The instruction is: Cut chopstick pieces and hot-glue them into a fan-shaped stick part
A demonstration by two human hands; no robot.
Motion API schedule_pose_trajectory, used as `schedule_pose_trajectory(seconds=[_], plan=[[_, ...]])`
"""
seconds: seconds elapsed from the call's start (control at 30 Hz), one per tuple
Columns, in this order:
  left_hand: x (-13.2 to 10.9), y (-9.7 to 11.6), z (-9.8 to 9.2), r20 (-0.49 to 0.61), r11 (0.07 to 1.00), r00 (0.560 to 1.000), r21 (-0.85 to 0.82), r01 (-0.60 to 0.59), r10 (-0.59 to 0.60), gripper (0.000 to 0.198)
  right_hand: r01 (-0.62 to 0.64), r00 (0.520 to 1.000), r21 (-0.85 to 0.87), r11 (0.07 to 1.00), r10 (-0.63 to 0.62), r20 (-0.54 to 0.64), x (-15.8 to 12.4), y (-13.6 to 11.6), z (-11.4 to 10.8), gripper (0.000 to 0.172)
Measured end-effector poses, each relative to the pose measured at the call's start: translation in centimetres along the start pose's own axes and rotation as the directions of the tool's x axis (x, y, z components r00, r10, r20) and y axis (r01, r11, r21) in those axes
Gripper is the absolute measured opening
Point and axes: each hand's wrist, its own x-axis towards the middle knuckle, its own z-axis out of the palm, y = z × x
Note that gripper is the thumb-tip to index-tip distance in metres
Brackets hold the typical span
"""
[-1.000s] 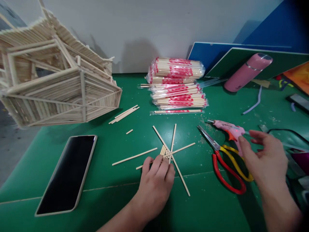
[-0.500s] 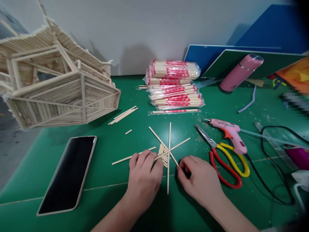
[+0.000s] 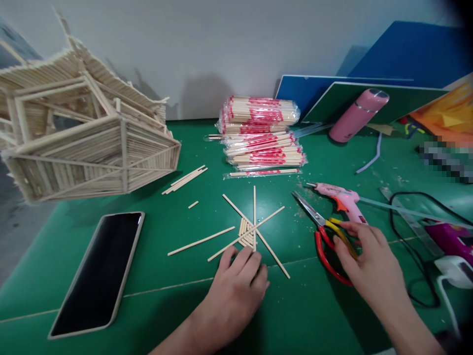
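Note:
Thin wooden chopsticks lie crossed in a star on the green table, with short cut pieces set in rows in one gap. My left hand is at the near side of the star, its curled fingers closed over the lower end of the upright chopstick and hiding that end. To the right, my right hand has thumb and fingers around the yellow handle of the scissors, which lie flat, blades apart. Just behind that hand rests a pink glue gun, its grip partly covered.
A chopstick-built model stands at left, above a phone. Wrapped chopstick bundles sit at the back. Loose sticks lie near the model. At right are a pink bottle, a black cable and a white plug.
My right hand has left the end of a slanting chopstick and moved right to the scissors. My left hand has shifted from the star's left side to its near end.

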Motion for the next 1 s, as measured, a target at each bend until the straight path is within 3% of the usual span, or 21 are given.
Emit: schedule_pose_trajectory(seconds=[0.13, 0.23, 0.43, 0.6, 0.7, 0.8, 1.0], plan=[[-0.4, 0.0, 0.4, -0.013, 1.0, 1.0, 0.027, -0.001, 0.001, 0.014, -0.033, 0.997, -0.035, 0.999, 0.035, 0.064, -0.6, 2.5, -0.1, 0.031], [-0.5, -0.1, 0.3, -0.033, 0.999, 0.999, 0.02, 0.032, -0.032, 0.016, -0.039, 0.995, -0.014, 0.999, 0.04, 0.095, -0.9, 2.5, -0.2, 0.029], [-0.7, -0.1, 0.3, -0.032, 0.999, 0.999, 0.014, 0.045, -0.044, 0.019, -0.026, 0.964, -0.197, 0.98, 0.076, 0.255, -0.2, 2.3, -0.3, 0.038], [-0.7, -0.2, 0.3, -0.018, 0.999, 0.999, 0.002, 0.05, -0.05, 0.02, -0.043, 0.962, -0.213, 0.976, 0.098, 0.256, -0.6, 2.4, -0.4, 0.036], [-0.7, -0.2, 0.2, -0.003, 0.998, 0.999, -0.023, 0.053, -0.053, 0.018, 0.018, 0.956, -0.067, 0.998, 0.002, 0.292, -1.8, 2.2, -1.1, 0.039], [-0.8, -0.3, 0.1, -0.007, 0.997, 0.998, -0.05, 0.057, -0.057, 0.017, 0.168, 0.917, 0.072, 0.983, -0.183, 0.353, -2.9, 1.8, -1.9, 0.044], [-1.0, -0.4, 0.2, -0.019, 0.995, 0.998, -0.078, 0.055, -0.057, 0.017, 0.41, 0.851, -0.024, 0.912, -0.373, 0.369, -3.6, 1.3, -2.5, 0.048]])
